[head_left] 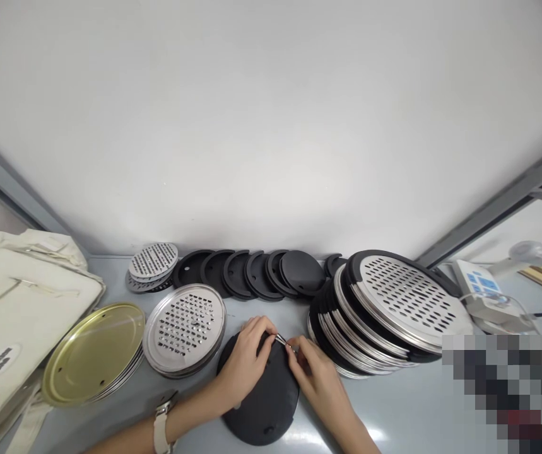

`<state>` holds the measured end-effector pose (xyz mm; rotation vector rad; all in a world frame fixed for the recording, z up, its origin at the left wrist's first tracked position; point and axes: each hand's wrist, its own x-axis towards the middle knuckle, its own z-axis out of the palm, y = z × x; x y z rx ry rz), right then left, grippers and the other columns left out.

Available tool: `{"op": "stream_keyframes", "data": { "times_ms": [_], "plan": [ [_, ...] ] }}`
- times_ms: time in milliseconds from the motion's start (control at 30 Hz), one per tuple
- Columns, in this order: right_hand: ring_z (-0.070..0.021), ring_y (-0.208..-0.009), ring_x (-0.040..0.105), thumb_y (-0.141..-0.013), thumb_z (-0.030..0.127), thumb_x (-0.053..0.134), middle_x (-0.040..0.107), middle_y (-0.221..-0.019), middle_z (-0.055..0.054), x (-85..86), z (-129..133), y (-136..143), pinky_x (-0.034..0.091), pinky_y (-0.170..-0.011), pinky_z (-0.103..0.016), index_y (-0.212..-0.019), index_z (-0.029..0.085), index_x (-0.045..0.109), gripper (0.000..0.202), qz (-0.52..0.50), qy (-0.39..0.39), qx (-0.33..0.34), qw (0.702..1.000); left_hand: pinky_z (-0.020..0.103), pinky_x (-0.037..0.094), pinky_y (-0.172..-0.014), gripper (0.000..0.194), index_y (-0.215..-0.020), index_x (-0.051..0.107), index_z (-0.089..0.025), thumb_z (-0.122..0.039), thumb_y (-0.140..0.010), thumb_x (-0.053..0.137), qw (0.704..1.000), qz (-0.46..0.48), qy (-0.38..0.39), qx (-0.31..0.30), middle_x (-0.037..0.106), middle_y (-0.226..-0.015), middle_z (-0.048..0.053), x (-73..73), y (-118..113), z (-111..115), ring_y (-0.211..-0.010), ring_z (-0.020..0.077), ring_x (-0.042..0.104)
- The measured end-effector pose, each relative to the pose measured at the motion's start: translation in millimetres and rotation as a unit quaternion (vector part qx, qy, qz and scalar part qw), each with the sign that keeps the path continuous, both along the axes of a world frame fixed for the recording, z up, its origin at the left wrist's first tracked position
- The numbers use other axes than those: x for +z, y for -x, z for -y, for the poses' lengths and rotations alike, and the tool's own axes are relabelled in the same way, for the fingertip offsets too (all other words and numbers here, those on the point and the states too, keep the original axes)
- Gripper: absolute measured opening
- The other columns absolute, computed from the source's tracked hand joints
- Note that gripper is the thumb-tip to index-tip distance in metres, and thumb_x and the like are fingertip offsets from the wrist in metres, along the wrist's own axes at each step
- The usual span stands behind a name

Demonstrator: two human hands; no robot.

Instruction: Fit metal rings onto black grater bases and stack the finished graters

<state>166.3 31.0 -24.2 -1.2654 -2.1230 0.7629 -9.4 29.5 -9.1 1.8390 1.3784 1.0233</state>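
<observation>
A round black disc (264, 410) lies on the table in front of me, with a hole near its front edge. Over its far edge, my left hand (247, 359) is closed in a pinch on a small shiny metal piece (280, 339). From the other side, my right hand (315, 369) pinches at the same piece, its fingertips close to those of my left. The piece is too small to tell its exact kind. Left of the disc rests a stack topped by a perforated metal grater disc (185, 328).
A gold-coloured round metal plate (95, 353) tops a stack beside a cream bag (19, 315). Black discs (259, 274) overlap in a row along the wall. To the right stand a tall stack of rimmed grater discs (407, 299) and a white device (483, 290) with a cable.
</observation>
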Motion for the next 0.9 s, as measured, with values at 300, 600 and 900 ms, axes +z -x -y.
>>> {"op": "stream_keyframes", "data": {
  "times_ms": [300,600,900],
  "plan": [
    [-0.0155,-0.074,0.054,-0.096,0.023,0.038,0.051,-0.081,-0.002,3.7,1.4,0.3,0.043,-0.069,-0.026,-0.097,0.022,0.051,0.013,-0.012,-0.017,0.014,1.000,0.031,0.043,-0.081,0.014,-0.088,0.050,-0.020,-0.012,-0.090,0.039,1.000,0.002,-0.002,0.000,0.055,-0.089,0.002,-1.6,-0.1,-0.5,-0.088,0.0166,0.053],
    [-0.0150,-0.084,0.056,-0.095,0.020,0.039,0.050,-0.096,-0.005,0.7,0.3,1.5,0.047,-0.078,-0.025,-0.096,0.021,0.050,0.011,-0.046,-0.035,0.019,0.998,0.030,0.043,-0.080,0.014,-0.087,0.050,-0.020,-0.012,-0.090,0.039,1.000,0.002,-0.005,-0.004,0.056,-0.087,0.001,0.0,-0.1,-0.8,-0.087,0.0161,0.053],
    [-0.0158,-0.085,0.058,-0.095,0.018,0.040,0.055,-0.091,-0.004,0.2,-0.5,1.0,0.047,-0.076,-0.025,-0.102,0.022,0.051,0.014,-0.048,-0.042,0.030,0.998,0.031,0.043,-0.082,0.013,-0.087,0.049,-0.021,-0.011,-0.089,0.040,1.000,-0.016,-0.004,-0.015,0.055,-0.088,0.001,2.6,-0.1,1.5,-0.087,0.0163,0.053]
  ]
}}
